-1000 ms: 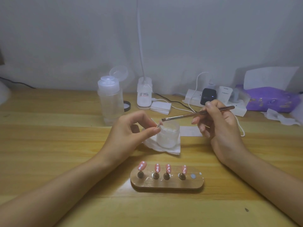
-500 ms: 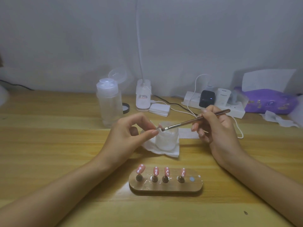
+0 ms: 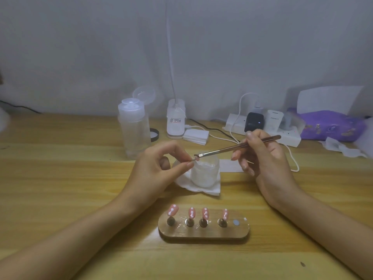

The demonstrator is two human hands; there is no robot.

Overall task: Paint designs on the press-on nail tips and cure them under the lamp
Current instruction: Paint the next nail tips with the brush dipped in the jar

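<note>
Head view — A: What do we see in the left hand (image 3: 159, 168)?

B: We see its thumb and forefinger pinched together on a small pink nail tip (image 3: 196, 158), held up just over the rim of the frosted jar (image 3: 205, 172). The other fingers curl loosely behind.

A: And the right hand (image 3: 266, 164)?

B: It grips a thin metal-handled brush (image 3: 238, 147) like a pen, fingers closed round the shaft. The brush slants down to the left and its tip meets the nail tip, as far as we can tell. The spot is too small for us to read any design.

A: Where do we find the rest of the set?

B: Nearest us, on the wooden table (image 3: 60, 178), lies an oval wooden holder (image 3: 203, 234). Four pink nail tips (image 3: 192, 212) with white dots stand on its pegs in a row, and at the right end we see a bare pale disc (image 3: 236, 222).

A: What sits under the jar?

B: A folded white wipe (image 3: 210, 189). Behind the left hand stands a clear pump bottle (image 3: 134, 128) with its cap flipped up. Right of it, by the wall, we see a white lamp base (image 3: 176, 120) whose thin neck rises out of view. Further right are a power strip (image 3: 286, 136) with plugs and cables and, at the far right, a purple tissue pack (image 3: 331, 125)
</note>
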